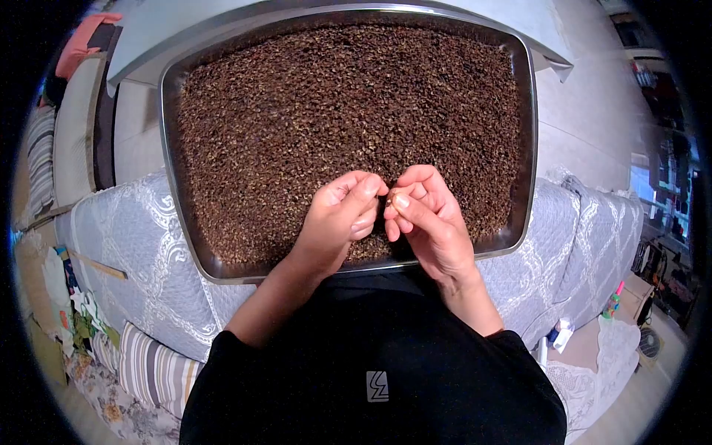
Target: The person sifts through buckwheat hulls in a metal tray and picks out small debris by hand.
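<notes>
A large metal tray [526,133] with raised sides lies in front of me. A layer of small dried brown husks [334,96], which look like Sichuan peppercorns, covers its bottom. Over the near part of the tray, my left hand [334,222] is closed, its thumb pressed on a curled forefinger. Close beside it on the right, my right hand [434,215] pinches with thumb and fingers. A tiny brownish bit seems to show at the right fingertips, too small to name. Whatever the left fingers hold is hidden.
The near side of the tray rests by a grey-blue patterned quilted cover [133,245]. Past its far edge is a pale cloth-like surface [297,9]. A striped cushion [156,367] lies at lower left. White lace cloth [593,382] hangs at lower right.
</notes>
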A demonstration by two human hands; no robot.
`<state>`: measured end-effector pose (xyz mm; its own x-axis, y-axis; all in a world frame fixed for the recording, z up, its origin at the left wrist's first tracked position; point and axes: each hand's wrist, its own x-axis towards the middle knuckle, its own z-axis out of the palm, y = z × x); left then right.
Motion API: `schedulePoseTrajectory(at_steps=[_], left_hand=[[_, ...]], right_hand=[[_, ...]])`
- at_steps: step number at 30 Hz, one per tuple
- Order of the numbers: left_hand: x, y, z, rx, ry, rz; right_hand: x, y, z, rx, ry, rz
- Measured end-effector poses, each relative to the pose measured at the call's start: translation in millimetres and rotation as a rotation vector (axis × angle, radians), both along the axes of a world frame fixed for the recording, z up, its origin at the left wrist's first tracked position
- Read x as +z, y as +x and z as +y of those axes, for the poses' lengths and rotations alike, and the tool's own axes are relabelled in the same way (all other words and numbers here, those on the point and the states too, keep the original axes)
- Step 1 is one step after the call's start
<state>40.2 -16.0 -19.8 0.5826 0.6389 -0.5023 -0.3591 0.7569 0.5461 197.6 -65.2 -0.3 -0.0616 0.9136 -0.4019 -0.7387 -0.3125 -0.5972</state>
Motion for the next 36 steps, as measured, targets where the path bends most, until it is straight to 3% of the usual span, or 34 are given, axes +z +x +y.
schedulePoseTrajectory(at_steps=[5, 8, 14, 18, 21, 24, 27, 29, 32, 36], left_hand=[[-3, -5, 4, -0.039, -0.081, -0.139], [2, -5, 4, -0.061, -0.031, -0.053], [9, -6, 10, -0.219, -0.029, -0.066], [0, -11, 10, -0.228, -0.081, -0.115], [5, -10, 11, -0.246, -0.067, -0.153], [3, -11, 9, -0.178, -0.100, -0.310], [7, -9, 10, -0.061, -0.111, -0.471], [4, -11, 10, -0.081, -0.057, -0.442], [1, -11, 8, -0.103, 0.028, -0.308], [1, -9, 4, -0.050, 0.030, -0.213]], right_hand=[[-3, 6, 1, 0.019, 0.045, 0.076], [2, 4, 3, 0.014, 0.026, -0.043], [10, 11, 4, 0.288, 0.062, -0.451], [2, 6, -2, 0.185, 0.101, -0.549], [5, 7, -2, 0.136, 0.052, -0.402], [-1, 14, 0, 0.060, 0.002, 0.048], [3, 19, 3, 0.012, -0.016, 0.172], [3, 21, 5, -0.001, -0.010, 0.222], [3, 17, 4, 0.010, 0.037, 0.101], [7, 6, 3, -0.005, 0.106, -0.293]])
